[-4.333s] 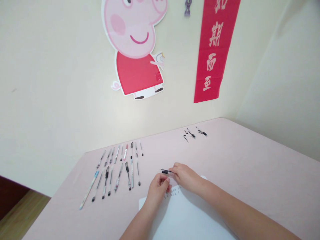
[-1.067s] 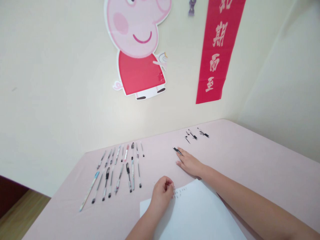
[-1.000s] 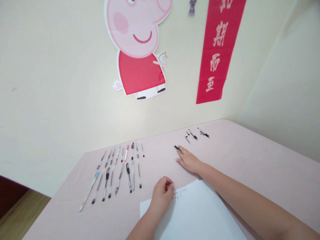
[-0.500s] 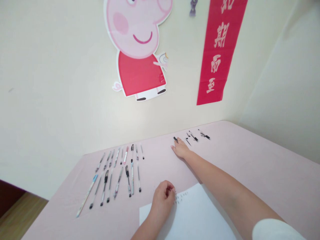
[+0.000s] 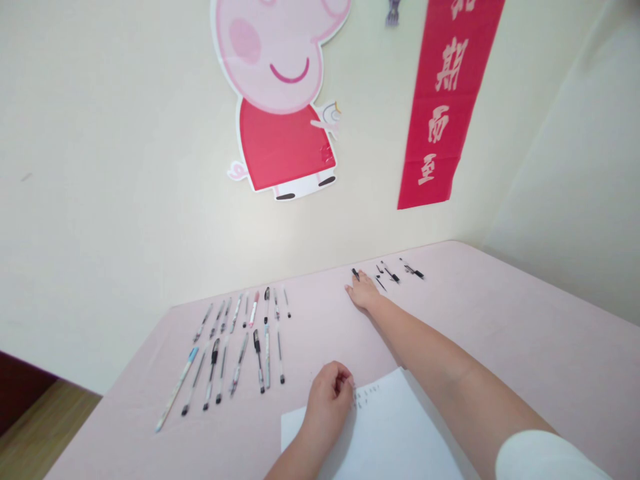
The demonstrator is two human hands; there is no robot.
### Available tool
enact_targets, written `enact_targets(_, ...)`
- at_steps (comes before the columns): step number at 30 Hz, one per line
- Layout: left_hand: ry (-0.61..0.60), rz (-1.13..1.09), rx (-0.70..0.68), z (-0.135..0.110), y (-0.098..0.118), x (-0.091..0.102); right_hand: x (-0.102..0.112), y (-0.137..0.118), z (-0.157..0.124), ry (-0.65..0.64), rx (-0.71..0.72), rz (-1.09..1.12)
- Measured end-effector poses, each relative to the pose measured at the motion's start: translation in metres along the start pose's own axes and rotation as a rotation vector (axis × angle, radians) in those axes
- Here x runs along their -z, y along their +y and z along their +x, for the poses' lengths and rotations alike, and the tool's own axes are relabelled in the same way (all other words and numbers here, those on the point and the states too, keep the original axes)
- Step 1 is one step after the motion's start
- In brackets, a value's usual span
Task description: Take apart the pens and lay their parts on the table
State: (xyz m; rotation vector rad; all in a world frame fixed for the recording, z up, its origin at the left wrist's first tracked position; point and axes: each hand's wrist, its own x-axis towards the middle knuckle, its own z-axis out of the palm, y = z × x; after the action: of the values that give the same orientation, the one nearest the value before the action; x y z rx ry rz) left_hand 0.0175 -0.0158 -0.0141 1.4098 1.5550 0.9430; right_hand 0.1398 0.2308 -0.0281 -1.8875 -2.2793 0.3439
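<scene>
My right hand reaches to the far side of the table. Its fingers are stretched out and its thumb stands apart, with the fingertips at a short black pen or pen part. Just right of it lie several black pen parts, among them a thin black piece and a dark pen. My left hand rests curled on the upper left of a white paper sheet, beside small handwritten marks. Whatever its fingers may hold is hidden.
To the left, two rows of pens and refills lie on the pink tabletop, including a pink and white pen and a long blue-capped pen. Behind the table, the wall carries a pig cutout and a red banner.
The view has shifted slightly, so the table things appear a little further right. Both hands keep nearly the same places and poses, my right hand still at the black piece.
</scene>
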Motion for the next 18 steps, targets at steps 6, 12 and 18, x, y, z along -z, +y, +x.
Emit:
enact_targets(6,0.024,-0.049,0.011,0.0003,-0.003,-0.0008,-0.0007,0.0009,0.0004,0.017,0.003,0.005)
enact_targets(12,0.013,-0.001,0.004,-0.0007,-0.0006,0.0001,-0.0001,0.0022,0.0017,0.026,0.012,0.017)
enact_targets(18,-0.003,0.03,-0.001,-0.0006,-0.0012,-0.0006,0.0002,0.0015,-0.0001,0.056,0.017,0.024)
